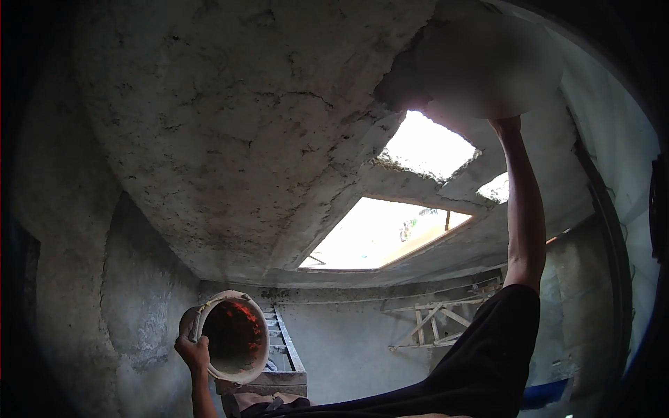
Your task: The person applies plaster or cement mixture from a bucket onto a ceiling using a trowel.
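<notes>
The left hand (193,352), at the lower left of the frame, grasps a bucket (237,380) by its side, the thumb up near the rim. The bucket is tilted, its mouth facing the camera; its inside is dark, with orange-red patches along the upper right. The right forearm (524,216) rises from a black sleeve (481,348) into the upper right of the frame, where a blurred patch covers the right hand, so I cannot tell whether it grips anything.

Overhead spreads a rough, cracked grey surface (230,139), with a darker area beside the blur. A bright four-sided opening (383,237) sits at the centre; above it and to its right is a ragged-edged hole (428,143), and a smaller gap (493,188) shows just beside the forearm. Behind the bucket stands a ladder-like frame (298,357); a wooden lattice (419,326) is at the lower right of centre, and something blue (547,393) lies at the lower right.
</notes>
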Tool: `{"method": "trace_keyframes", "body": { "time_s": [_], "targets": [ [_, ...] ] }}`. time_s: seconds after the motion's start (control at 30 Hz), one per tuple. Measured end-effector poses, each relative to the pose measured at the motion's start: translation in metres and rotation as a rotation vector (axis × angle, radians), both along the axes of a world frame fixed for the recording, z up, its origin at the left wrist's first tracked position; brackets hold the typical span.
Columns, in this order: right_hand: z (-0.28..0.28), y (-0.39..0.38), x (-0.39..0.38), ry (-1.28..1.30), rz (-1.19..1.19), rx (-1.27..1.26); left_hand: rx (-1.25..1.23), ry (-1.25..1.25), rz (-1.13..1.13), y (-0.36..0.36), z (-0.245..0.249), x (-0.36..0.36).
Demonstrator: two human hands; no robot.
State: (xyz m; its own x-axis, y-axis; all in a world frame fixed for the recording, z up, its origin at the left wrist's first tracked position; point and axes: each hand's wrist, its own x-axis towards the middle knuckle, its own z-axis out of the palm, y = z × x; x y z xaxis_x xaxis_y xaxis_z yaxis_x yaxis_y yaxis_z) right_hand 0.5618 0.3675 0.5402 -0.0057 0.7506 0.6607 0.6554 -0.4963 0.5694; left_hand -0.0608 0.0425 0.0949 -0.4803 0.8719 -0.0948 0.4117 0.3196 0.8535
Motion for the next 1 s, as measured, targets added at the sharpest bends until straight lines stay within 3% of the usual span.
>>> {"method": "trace_keyframes", "body": {
  "time_s": [0.13,0.23,0.3,0.43,0.63,0.73,0.87,0.93,1.0],
  "targets": [
    [-0.006,-0.016,-0.006,-0.169,0.062,-0.112,0.026,-0.001,0.002,-0.001,-0.002,-0.002],
    [-0.007,-0.018,-0.012,-0.003,0.112,-0.054,0.07,-0.025,0.031,0.0,0.0,-0.001],
    [-0.008,-0.02,-0.014,0.355,0.097,0.054,0.12,-0.111,0.014,-0.001,0.004,0.0],
    [-0.014,-0.03,-0.01,0.431,0.107,0.087,0.096,-0.11,0.002,-0.004,-0.012,-0.007],
    [-0.041,-0.021,-0.002,0.574,0.219,0.17,0.109,-0.03,0.01,-0.004,0.008,-0.004],
    [-0.048,-0.019,0.005,0.653,0.166,0.146,0.033,0.022,0.017,-0.006,0.011,-0.006],
    [-0.069,-0.032,0.013,0.568,0.175,0.066,0.084,-0.03,0.029,-0.009,-0.004,-0.012],
    [-0.087,-0.04,0.009,0.814,0.135,0.228,0.116,-0.068,0.03,-0.009,-0.004,-0.011],
    [-0.113,-0.05,0.012,0.82,0.168,0.232,0.091,-0.072,0.027,-0.011,-0.003,-0.009]
  ]
}}
